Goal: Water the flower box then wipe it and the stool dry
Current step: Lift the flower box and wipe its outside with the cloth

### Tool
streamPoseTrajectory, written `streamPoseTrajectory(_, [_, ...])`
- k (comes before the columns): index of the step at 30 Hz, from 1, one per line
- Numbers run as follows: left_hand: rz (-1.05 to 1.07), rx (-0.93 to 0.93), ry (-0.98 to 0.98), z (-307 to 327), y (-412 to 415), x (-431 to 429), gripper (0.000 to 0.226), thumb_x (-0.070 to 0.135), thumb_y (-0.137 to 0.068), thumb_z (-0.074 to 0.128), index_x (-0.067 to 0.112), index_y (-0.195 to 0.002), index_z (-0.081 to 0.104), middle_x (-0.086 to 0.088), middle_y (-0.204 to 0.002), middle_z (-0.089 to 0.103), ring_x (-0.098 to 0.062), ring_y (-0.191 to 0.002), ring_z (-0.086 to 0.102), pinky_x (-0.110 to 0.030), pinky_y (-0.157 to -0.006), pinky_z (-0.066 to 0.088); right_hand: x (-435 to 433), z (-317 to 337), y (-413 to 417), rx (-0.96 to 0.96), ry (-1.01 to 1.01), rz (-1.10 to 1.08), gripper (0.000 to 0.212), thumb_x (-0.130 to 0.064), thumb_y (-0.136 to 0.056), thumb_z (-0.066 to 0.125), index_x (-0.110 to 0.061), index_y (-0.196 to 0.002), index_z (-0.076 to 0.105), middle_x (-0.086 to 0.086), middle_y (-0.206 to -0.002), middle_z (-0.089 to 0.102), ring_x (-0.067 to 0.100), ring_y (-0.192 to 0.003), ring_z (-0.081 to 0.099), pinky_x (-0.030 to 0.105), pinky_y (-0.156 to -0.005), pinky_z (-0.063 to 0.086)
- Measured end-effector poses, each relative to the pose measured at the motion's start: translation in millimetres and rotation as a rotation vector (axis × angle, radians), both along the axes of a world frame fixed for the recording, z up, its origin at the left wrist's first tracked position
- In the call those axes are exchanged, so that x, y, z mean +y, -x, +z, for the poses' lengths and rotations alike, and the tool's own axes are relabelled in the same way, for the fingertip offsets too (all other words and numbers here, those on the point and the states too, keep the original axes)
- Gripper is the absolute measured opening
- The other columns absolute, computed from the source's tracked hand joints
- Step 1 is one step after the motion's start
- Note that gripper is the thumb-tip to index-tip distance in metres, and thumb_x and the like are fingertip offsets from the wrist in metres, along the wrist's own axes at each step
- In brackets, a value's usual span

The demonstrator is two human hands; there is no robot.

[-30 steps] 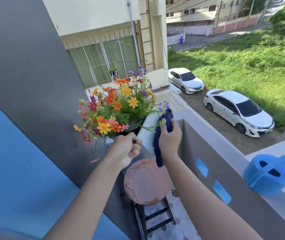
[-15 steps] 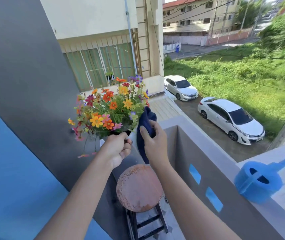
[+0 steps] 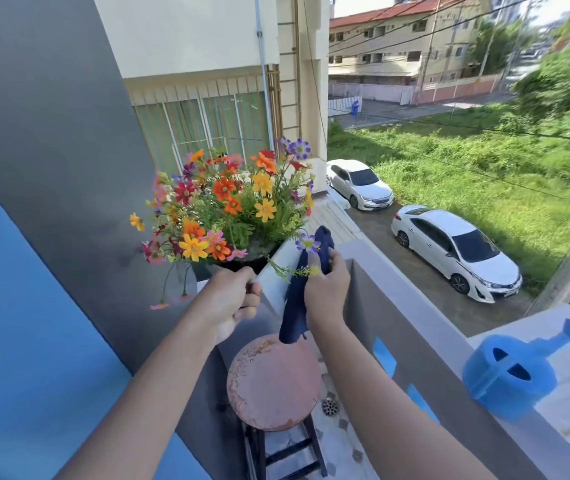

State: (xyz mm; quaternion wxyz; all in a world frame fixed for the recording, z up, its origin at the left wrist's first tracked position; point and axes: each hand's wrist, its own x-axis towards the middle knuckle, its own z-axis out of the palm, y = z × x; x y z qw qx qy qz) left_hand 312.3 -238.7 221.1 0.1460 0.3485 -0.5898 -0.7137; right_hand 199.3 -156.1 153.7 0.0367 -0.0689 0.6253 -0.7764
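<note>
A white flower box (image 3: 276, 271) full of orange, yellow, red and purple flowers (image 3: 228, 202) is held up above the stool. My left hand (image 3: 229, 303) grips the box's near end. My right hand (image 3: 326, 285) holds a dark blue cloth (image 3: 297, 299) pressed against the box's right side; the cloth hangs down toward the stool. The round, rusty pink stool seat (image 3: 273, 382) on dark legs stands below, between my forearms. Most of the box is hidden by the flowers and my hands.
A blue watering can (image 3: 512, 372) sits on the balcony ledge (image 3: 425, 323) at the right. A grey and blue wall (image 3: 51, 202) closes the left side. A floor drain (image 3: 330, 407) lies beside the stool. Two white cars are parked far below.
My right hand has slid the cloth along the box's side, up then back down toward me. The left hand keeps its grip. The view has tilted up slightly.
</note>
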Motion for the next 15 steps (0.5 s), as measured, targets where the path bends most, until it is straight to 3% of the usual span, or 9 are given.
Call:
streamPoseTrajectory(3, [-0.032, -0.005, -0.011, 3, -2, 0, 0.029, 0.002, -0.093, 0.037, 0.012, -0.066, 0.038, -0.005, -0.063, 0.040, -0.007, -0.034, 0.024, -0.018, -0.029, 0.015, 4, 15, 18, 0.008, -0.005, -0.035, 0.013, -0.024, -0.097, 0.059, -0.015, -0.106, 0.062, 0.003, -0.095, 0.069, 0.018, -0.083, 0.062, 0.038, -0.074, 0.050])
streamPoseTrajectory(7, [-0.017, -0.012, 0.004, 4, 3, -2, 0.027, 0.002, -0.094, 0.038, 0.013, -0.069, 0.037, -0.005, -0.063, 0.041, -0.007, -0.034, 0.025, -0.018, -0.029, 0.016, 7, 20, 3, 0.166, -0.065, 0.001, 0.012, -0.019, -0.099, 0.057, -0.013, -0.108, 0.062, -0.009, -0.087, 0.064, -0.005, -0.073, 0.056, 0.013, -0.066, 0.042])
streamPoseTrajectory(10, [0.045, -0.019, 0.014, 0, 12, -1, 0.024, 0.004, -0.095, 0.037, 0.013, -0.073, 0.036, -0.005, -0.065, 0.041, -0.008, -0.034, 0.027, -0.017, -0.029, 0.019, 4, 12, -25, 0.272, -0.132, 0.111, 0.009, -0.016, -0.099, 0.057, -0.007, -0.098, 0.060, 0.001, -0.076, 0.059, 0.006, -0.064, 0.049, 0.017, -0.058, 0.037])
streamPoseTrajectory(13, [0.083, -0.021, 0.019, -6, 17, -2, 0.023, 0.005, -0.095, 0.037, 0.013, -0.074, 0.036, -0.004, -0.066, 0.038, -0.011, -0.040, 0.025, -0.019, -0.031, 0.018, 3, -6, -44, 0.292, -0.169, 0.218, 0.012, -0.017, -0.098, 0.058, -0.006, -0.094, 0.054, 0.013, -0.081, 0.060, 0.020, -0.070, 0.052, 0.024, -0.062, 0.037])
streamPoseTrajectory(15, [0.059, -0.034, 0.049, -8, 15, -6, 0.024, 0.005, -0.095, 0.037, 0.013, -0.073, 0.037, -0.004, -0.065, 0.038, -0.010, -0.039, 0.025, -0.019, -0.032, 0.017, 7, -17, -48, 0.316, -0.218, 0.285, 0.015, -0.015, -0.097, 0.059, -0.011, -0.087, 0.049, 0.009, -0.078, 0.055, 0.015, -0.068, 0.048, 0.023, -0.063, 0.036])
